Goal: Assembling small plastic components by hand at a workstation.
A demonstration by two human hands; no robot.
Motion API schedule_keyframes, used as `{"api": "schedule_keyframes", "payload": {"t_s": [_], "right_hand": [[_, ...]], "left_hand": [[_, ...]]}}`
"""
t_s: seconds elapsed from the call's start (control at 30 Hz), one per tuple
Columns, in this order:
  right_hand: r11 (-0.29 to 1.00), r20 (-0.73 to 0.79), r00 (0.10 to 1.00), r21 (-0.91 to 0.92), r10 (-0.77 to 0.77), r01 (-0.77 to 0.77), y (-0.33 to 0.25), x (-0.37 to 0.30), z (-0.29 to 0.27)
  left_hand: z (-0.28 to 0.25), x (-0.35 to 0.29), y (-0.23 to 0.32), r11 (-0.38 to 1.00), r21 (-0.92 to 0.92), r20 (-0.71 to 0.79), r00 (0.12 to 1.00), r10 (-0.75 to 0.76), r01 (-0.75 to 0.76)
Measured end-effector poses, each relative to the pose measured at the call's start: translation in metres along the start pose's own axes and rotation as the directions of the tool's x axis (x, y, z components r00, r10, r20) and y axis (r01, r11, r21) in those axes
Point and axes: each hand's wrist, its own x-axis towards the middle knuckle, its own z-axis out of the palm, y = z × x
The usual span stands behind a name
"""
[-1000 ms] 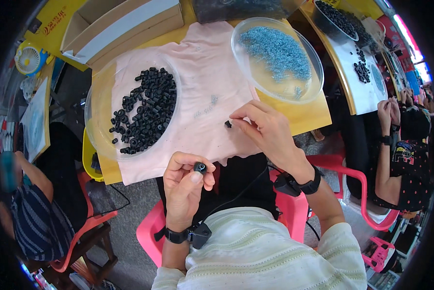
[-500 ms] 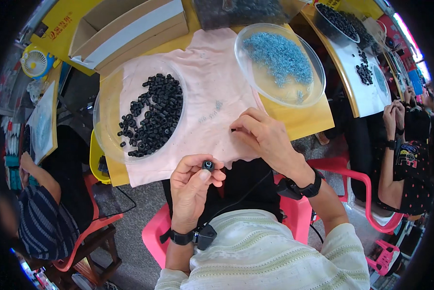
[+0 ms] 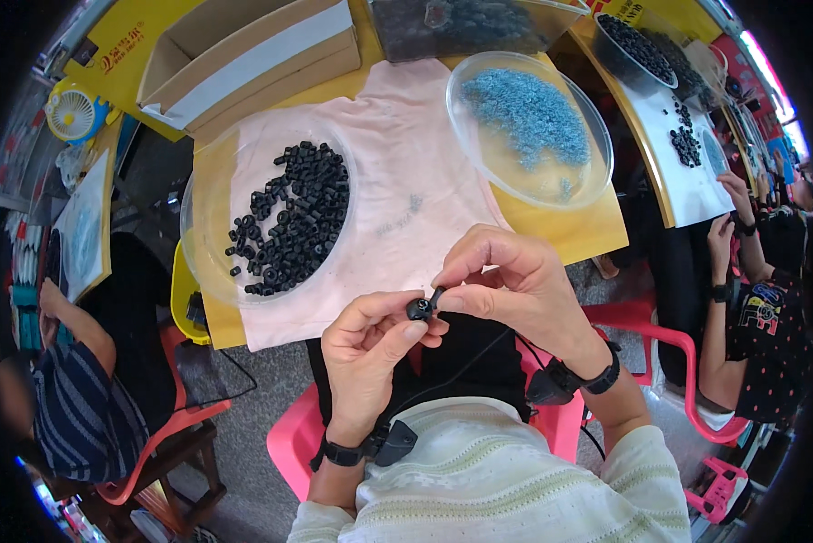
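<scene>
My left hand (image 3: pixel 361 353) pinches a small black round part (image 3: pixel 418 310) with a pale ring-shaped opening facing up. Close against it, my right hand (image 3: pixel 519 290) grips a short, thin black piece (image 3: pixel 437 297) between thumb and fingertips. The two pieces meet or nearly meet; whether one enters the other cannot be made out. Beneath the hands lies a pink cloth (image 3: pixel 393 127) with a few tiny clear bits (image 3: pixel 413 204) on it. To the left, several black cylindrical parts (image 3: pixel 311 204) fill a clear round tray (image 3: pixel 189 249).
A second clear round tray (image 3: pixel 608 158) holds small bluish translucent pieces (image 3: pixel 533 118) at the right. Behind are an open cardboard box (image 3: pixel 261 68) and a clear bin (image 3: pixel 465 27). Co-workers sit on both sides, and a yellow bin (image 3: pixel 185 294) stands at the left.
My right hand has come down from the cloth and brought its black piece to the round part. My left hand has shifted slightly right, still holding that part.
</scene>
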Motion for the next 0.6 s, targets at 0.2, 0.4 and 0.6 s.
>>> {"api": "schedule_keyframes", "payload": {"t_s": [0.2,0.4,0.6], "right_hand": [[0.998,0.0,0.998,-0.043,-0.056,0.056,-0.002,0.0,0.005],[0.866,-0.009,0.977,-0.466,-0.211,0.183,-0.003,-0.002,0.006],[0.676,0.033,0.904,-0.652,-0.427,0.343,0.0,-0.006,0.013]], "left_hand": [[0.003,0.0,0.002,1.0,-0.003,0.016,1.0,0.024,-0.024],[0.003,-0.001,0.0,0.997,0.054,0.001,0.999,0.049,-0.049],[0.003,0.0,0.001,0.999,0.007,-0.011,0.999,0.032,-0.032]]}}
